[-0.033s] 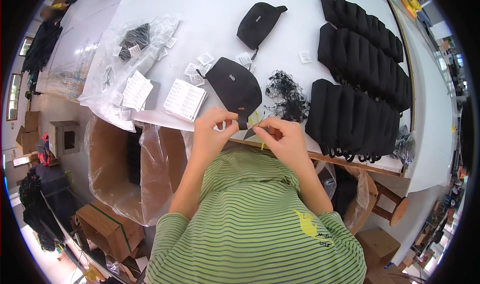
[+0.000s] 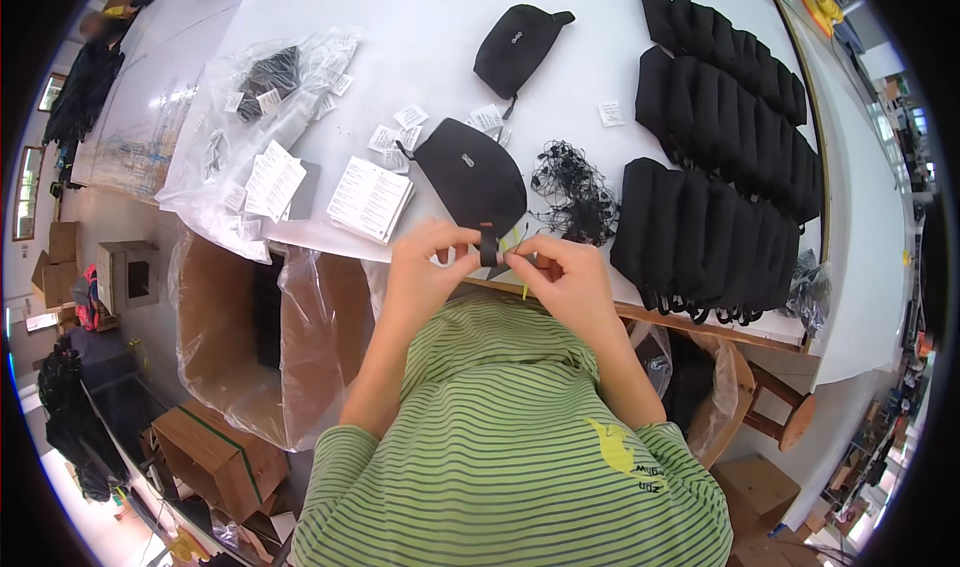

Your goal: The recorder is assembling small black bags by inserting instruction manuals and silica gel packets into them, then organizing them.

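Observation:
A black zip pouch (image 2: 470, 172) with a small pale logo lies at the table's near edge, its short strap loop (image 2: 488, 247) toward me. My left hand (image 2: 435, 257) is closed on that loop, thumb and forefinger pinching it from the left. Just right of the loop, my right hand (image 2: 555, 267) pinches with fingertips almost touching the strap; what sits between them is too small to make out. Beside my right fingers is a bit of yellow-green material (image 2: 512, 238). A tangle of thin black strings (image 2: 573, 192) lies beyond my right hand.
Another black pouch (image 2: 518, 47) lies farther back. Rows of black pouches (image 2: 690, 232) fill the right side. Stacked printed cards (image 2: 368, 199), loose white tags (image 2: 410, 117) and a clear plastic bag (image 2: 290, 97) are at left. A plastic-lined carton (image 2: 225, 337) stands below the table edge.
The pouch and its strap have shifted very slightly right and toward me. My right fingertips have come a little closer to the strap loop.

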Motion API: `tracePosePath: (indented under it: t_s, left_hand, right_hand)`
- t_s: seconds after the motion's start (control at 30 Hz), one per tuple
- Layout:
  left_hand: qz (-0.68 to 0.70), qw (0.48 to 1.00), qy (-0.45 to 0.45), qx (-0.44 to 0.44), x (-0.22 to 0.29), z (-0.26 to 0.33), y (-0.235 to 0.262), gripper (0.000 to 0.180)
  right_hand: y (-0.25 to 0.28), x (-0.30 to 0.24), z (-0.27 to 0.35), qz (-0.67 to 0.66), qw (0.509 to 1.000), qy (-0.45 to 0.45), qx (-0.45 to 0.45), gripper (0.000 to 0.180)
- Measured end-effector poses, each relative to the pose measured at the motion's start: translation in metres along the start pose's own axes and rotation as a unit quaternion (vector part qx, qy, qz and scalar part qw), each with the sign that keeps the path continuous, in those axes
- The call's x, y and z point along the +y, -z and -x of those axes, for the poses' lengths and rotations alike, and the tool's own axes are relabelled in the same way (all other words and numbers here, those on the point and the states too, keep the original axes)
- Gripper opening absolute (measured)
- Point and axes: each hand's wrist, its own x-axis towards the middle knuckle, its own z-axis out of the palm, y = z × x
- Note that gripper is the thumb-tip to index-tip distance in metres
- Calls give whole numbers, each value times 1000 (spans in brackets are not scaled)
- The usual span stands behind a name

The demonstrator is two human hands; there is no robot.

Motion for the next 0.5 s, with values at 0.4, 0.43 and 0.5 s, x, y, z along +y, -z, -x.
tracePosePath:
  t_s: [0.4, 0.43, 0.5]
  left_hand:
    - [122, 992, -21, 22, 12, 18, -8, 9]
    - [212, 976, 8, 56, 14, 20, -7, 8]
    - [328, 938, 66, 90, 23, 25, 0, 7]
  right_hand:
    - [0, -4, 6, -76, 996, 26, -25, 4]
    - [2, -1, 7, -75, 997, 26, -26, 4]
    - [9, 6, 8, -321, 946, 41, 21, 9]
